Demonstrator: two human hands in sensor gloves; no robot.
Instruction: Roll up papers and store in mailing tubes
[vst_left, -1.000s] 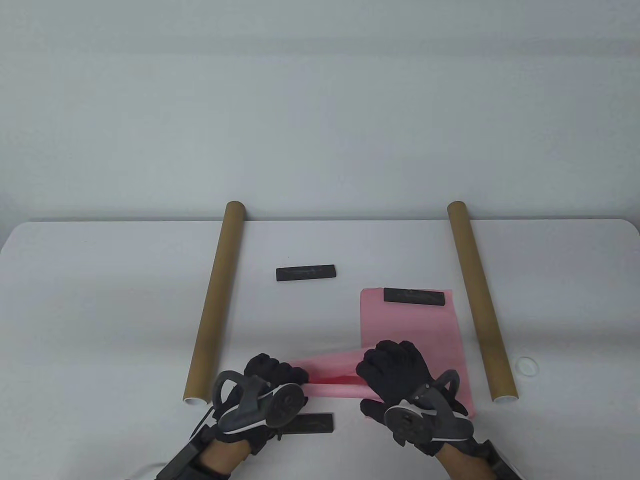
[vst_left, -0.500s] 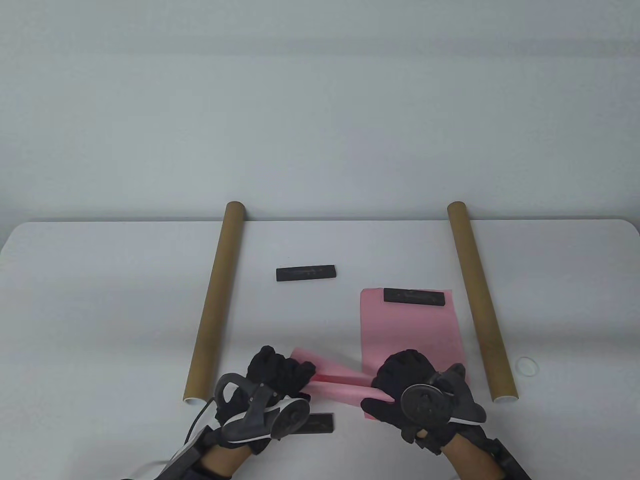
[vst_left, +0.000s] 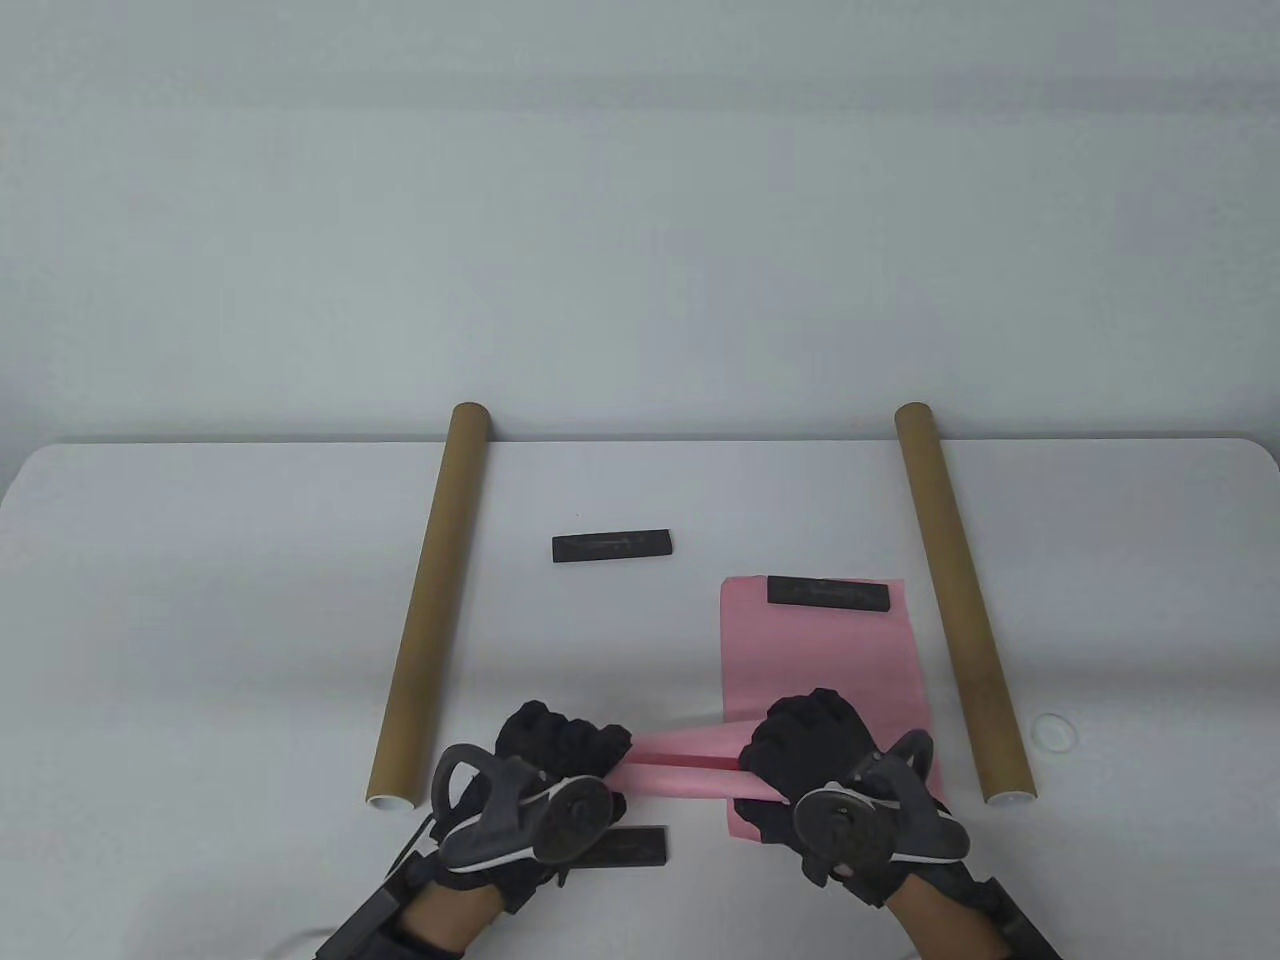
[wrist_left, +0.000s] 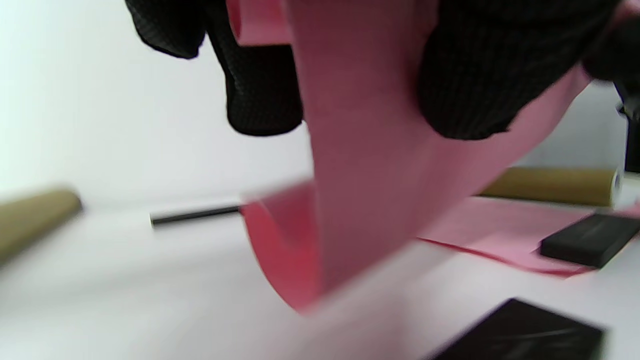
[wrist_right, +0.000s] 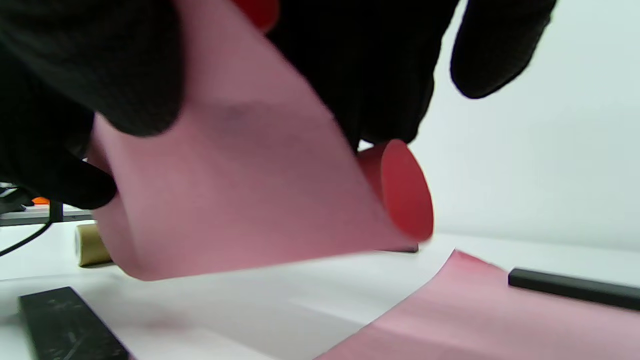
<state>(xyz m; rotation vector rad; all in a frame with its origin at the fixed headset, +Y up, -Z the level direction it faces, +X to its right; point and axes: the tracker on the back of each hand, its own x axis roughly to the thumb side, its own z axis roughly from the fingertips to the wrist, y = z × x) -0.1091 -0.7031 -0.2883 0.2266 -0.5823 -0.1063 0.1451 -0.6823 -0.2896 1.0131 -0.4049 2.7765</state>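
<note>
Since the earlier frame, your left hand (vst_left: 560, 745) and right hand (vst_left: 810, 745) have tightened the pink paper roll (vst_left: 680, 765); both grip it with curled fingers.

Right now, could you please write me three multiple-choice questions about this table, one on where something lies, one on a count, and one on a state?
1. Where does the flat pink sheet lie?
A. beside the right-hand cardboard tube
B. left of the left-hand tube
C. off the table

2. How many black bars are in the table view?
A. one
B. three
C. five

3. What are the hands doing?
A. resting flat on the table
B. both gripping the pink roll
C. lifting a tube

Answers: 1 A, the sheet sits just inside the right-hand tube. 2 B, one bar lies mid-table, one on the sheet, one by the left hand. 3 B, the left hand and right hand curl round the roll's ends.
</note>
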